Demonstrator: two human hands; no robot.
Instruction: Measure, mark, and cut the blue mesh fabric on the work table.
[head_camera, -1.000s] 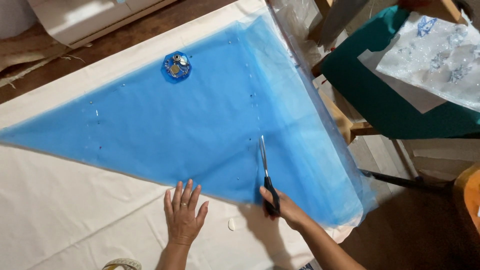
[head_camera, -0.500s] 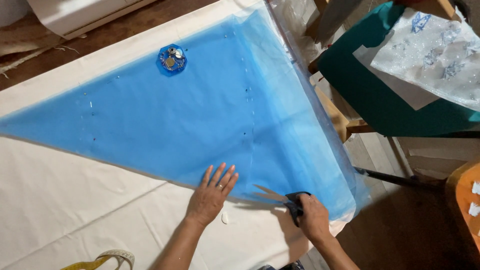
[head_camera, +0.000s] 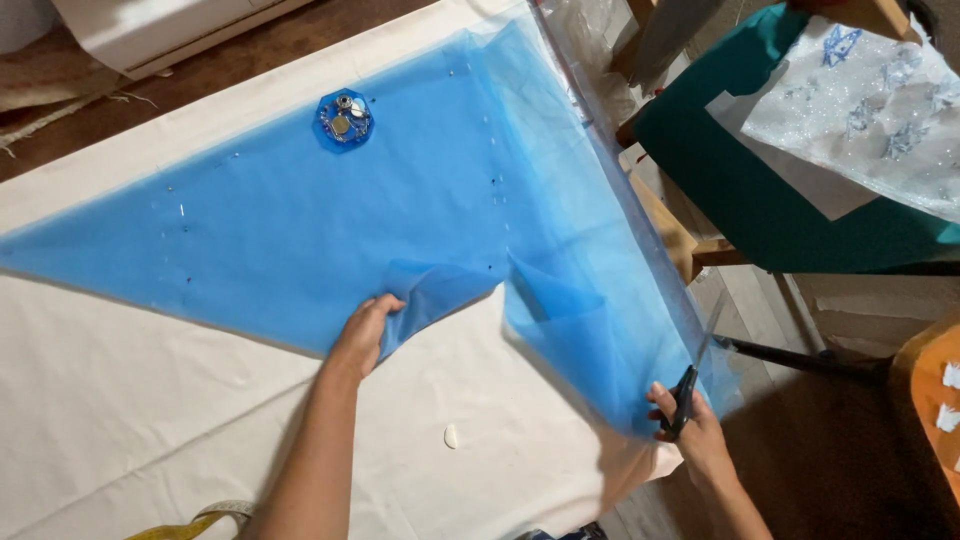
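Observation:
A large sheet of thin blue fabric (head_camera: 300, 230) lies spread on a white cloth-covered table (head_camera: 120, 400). A cut runs up from its near edge, and the two sides of the cut are parted. My left hand (head_camera: 365, 330) grips the left flap and folds it back. My right hand (head_camera: 685, 420) holds black-handled scissors (head_camera: 690, 385) at the table's right edge, over the pulled-aside right flap (head_camera: 590, 340), blades pointing away from me. A small blue round pin holder (head_camera: 345, 118) rests on the fabric at the far side.
A chair with teal cloth (head_camera: 760, 190) and white sparkly fabric (head_camera: 860, 110) stands right of the table. A small white chalk piece (head_camera: 451, 436) lies on the table cloth. A yellow tape measure (head_camera: 200, 522) shows at the bottom edge. An orange surface (head_camera: 925, 390) is at far right.
The scissors have left the cut and moved right to the table edge. My left hand went from pressing flat on the fabric to lifting the left flap; the cut has opened wide.

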